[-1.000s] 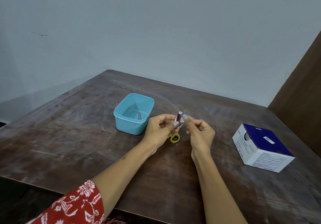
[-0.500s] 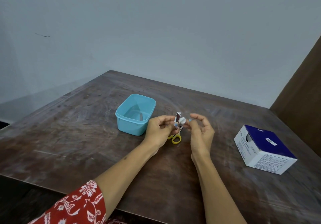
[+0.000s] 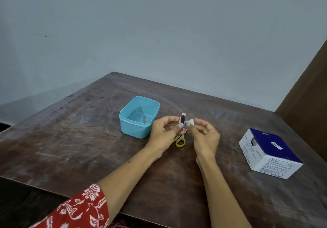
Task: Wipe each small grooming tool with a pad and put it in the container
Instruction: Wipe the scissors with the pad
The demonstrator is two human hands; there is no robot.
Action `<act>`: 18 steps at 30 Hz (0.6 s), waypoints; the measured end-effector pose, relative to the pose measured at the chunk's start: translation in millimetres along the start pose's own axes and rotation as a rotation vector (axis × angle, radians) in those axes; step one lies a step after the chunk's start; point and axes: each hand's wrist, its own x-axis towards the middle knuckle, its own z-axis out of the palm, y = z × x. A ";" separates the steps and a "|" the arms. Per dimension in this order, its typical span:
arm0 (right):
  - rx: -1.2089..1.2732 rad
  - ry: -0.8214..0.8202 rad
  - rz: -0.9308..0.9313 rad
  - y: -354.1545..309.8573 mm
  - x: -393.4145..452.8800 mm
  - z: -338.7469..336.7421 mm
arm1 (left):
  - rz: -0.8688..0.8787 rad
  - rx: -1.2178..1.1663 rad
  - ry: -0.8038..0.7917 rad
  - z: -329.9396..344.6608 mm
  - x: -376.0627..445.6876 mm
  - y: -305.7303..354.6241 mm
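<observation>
My left hand pinches a silver nail clipper upright above the table. Right beside it, my right hand pinches a small white pad that touches the clipper's right side. A light blue container stands just left of my hands, with a small metal tool lying inside it. Small scissors with yellow handles lie on the table under my hands, their blades hidden by my fingers.
A white and dark blue box of swabs stands on the right of the brown wooden table. A brown panel rises at the far right. A grey wall runs behind the table.
The white pad, tucked against the clipper earlier, now shows at the clipper's right side. My right hand's fingers have shifted slightly; the left hand keeps the clipper upright in place.
</observation>
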 end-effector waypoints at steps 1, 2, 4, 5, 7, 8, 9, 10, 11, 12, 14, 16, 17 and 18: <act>-0.021 0.001 -0.001 0.3 -0.1 -0.1 | 0.013 0.029 -0.003 0.1 0.2 -0.5; -0.039 -0.002 -0.007 0.5 -0.4 -0.1 | 0.026 0.064 -0.005 0.3 0.4 -1.4; -0.058 -0.001 -0.018 0.6 -1.4 -0.3 | 0.044 0.109 -0.002 0.9 0.1 -3.3; -0.051 0.005 -0.016 0.2 -1.8 -0.2 | 0.052 0.118 0.000 0.8 -0.2 -4.2; -0.005 0.016 -0.002 -1.2 -2.4 0.4 | 0.061 0.125 -0.002 0.3 -0.3 -5.7; 0.031 0.016 0.011 -2.1 -2.8 0.9 | 0.057 0.126 -0.011 0.0 -0.2 -6.1; 0.069 0.011 0.023 -3.2 -3.3 1.7 | 0.050 0.122 -0.020 -0.3 -0.3 -6.5; 0.103 0.005 0.032 -4.0 -3.8 2.4 | 0.042 0.116 -0.024 -0.4 -0.2 -6.8; 0.126 -0.001 0.037 -4.4 -4.1 3.0 | 0.034 0.106 -0.018 -0.7 0.1 -7.0; 0.134 -0.007 0.035 -4.7 -4.3 3.3 | 0.026 0.096 -0.006 -0.9 0.5 -6.9; 0.130 -0.018 0.024 -4.3 -4.7 3.7 | 0.009 0.076 0.018 -0.8 1.2 -6.0; 0.124 -0.025 0.015 -3.6 -5.1 4.2 | -0.001 0.048 0.032 -0.5 1.4 -4.5; 0.110 -0.033 0.004 -3.6 -5.2 4.3 | 0.000 0.037 0.033 -0.4 1.6 -4.0; 0.091 -0.048 -0.013 -3.7 -5.7 4.3 | 0.001 0.031 0.030 -0.2 1.7 -3.4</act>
